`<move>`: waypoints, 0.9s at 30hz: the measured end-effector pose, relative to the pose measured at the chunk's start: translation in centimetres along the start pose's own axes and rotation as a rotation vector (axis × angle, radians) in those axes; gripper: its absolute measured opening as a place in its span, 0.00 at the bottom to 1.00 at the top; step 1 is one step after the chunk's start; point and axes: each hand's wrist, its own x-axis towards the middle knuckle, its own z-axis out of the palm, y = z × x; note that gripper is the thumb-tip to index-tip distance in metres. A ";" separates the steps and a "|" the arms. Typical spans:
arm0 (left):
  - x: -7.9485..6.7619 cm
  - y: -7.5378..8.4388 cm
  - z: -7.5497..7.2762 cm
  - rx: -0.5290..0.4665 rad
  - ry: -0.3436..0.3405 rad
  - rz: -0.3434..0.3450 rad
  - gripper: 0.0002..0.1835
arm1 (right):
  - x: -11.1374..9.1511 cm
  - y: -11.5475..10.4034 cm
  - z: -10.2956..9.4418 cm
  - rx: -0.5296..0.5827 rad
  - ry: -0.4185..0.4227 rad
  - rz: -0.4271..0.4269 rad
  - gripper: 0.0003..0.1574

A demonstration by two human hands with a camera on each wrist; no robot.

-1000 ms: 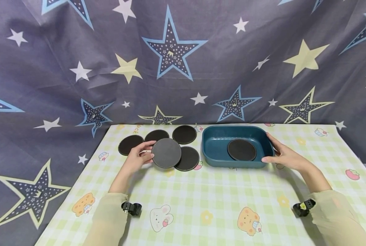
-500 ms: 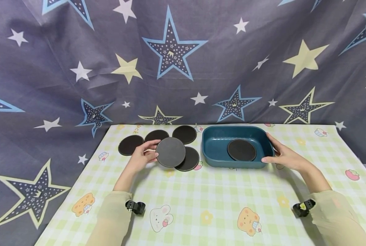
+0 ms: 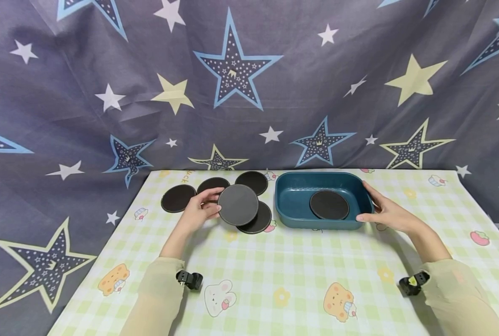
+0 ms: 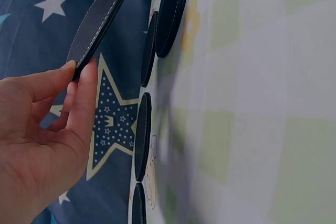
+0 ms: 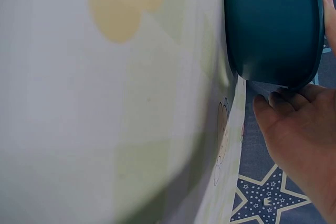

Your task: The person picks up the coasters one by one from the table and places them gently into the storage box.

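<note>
My left hand (image 3: 197,213) pinches the edge of a round black coaster (image 3: 238,205) between thumb and fingers. In the left wrist view the white stitching round that coaster's (image 4: 102,22) rim shows, and it is held clear of the table, tilted. Below it, partly covered in the head view, lies another coaster (image 3: 262,223). At the right end of a teal rectangular box (image 3: 316,224), my right hand (image 3: 390,213) grips the side, thumb at the front rim and fingers round the end. One coaster (image 3: 329,205) lies flat inside the box.
Further coasters lie on the table behind and left of the held one: a left one (image 3: 177,199), a middle one (image 3: 213,183) and a back one (image 3: 252,182). A checked tablecloth (image 3: 283,261) covers the table. A star-patterned curtain (image 3: 249,126) hangs at the back.
My left hand has moved to the right and slightly back with the held coaster, which now covers more of the coaster beneath. My right hand and the box have stayed put.
</note>
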 end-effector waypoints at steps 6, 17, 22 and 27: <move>0.4 0.2 0.5 -0.009 0.001 0.003 0.29 | 0.0 0.0 0.0 0.003 0.001 0.000 0.66; 1.0 0.8 1.5 -0.034 -0.007 0.024 0.29 | 0.1 0.0 0.1 0.008 -0.001 -0.002 0.66; 1.4 1.1 2.1 -0.036 -0.012 0.029 0.29 | 0.0 -0.1 0.0 0.005 0.000 0.002 0.65; 1.7 1.5 2.7 -0.038 -0.017 0.046 0.30 | 0.0 -0.1 0.0 0.005 0.001 0.000 0.65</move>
